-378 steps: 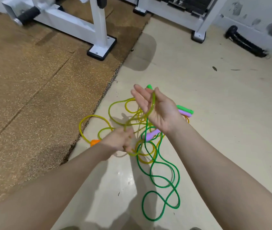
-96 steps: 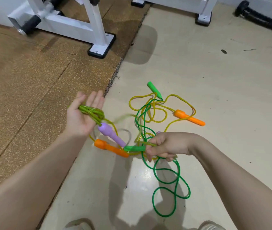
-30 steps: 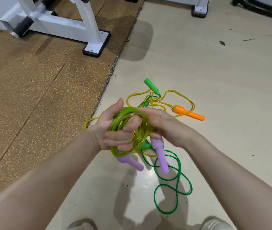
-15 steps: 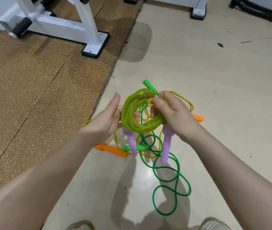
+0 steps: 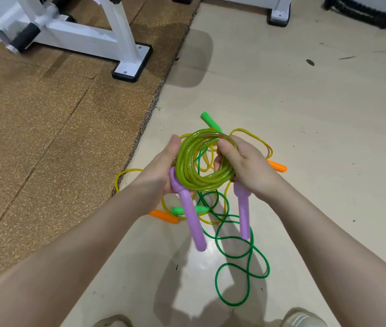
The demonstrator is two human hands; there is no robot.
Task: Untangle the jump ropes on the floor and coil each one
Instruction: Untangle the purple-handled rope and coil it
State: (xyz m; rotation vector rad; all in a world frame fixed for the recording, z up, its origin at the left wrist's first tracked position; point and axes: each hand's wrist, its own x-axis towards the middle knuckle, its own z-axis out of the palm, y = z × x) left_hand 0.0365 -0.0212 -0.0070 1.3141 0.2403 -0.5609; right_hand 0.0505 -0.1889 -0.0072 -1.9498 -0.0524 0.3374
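coil [image 5: 205, 161] of the lime rope now hangs as a round bundle between both hands, held above the floor [image 5: 305, 138]; 3.2 s ago that rope was only a few loops in the left palm, with one purple handle trailing down to the floor.
left hand [image 5: 161, 175]: grip grasping the coil's left side, fingers behind it, thumb up at the far edge. right hand [image 5: 246, 166]: grip clenched round the coil's right side.
both purple handles [image 5: 193, 223] dangle below the coil, free of the pile.
judgement: first rope is untangled and wound; it needs setting down apart from the rest.
left on the floor: yellow rope [image 5: 253, 135] with orange handles [image 5: 164, 215], green rope [image 5: 241, 277] with green handles [image 5: 210, 121], crossing each other under the hands. green tail loops toward the near side, by a shoe [image 5: 305, 317].
two ropes not yet sorted.
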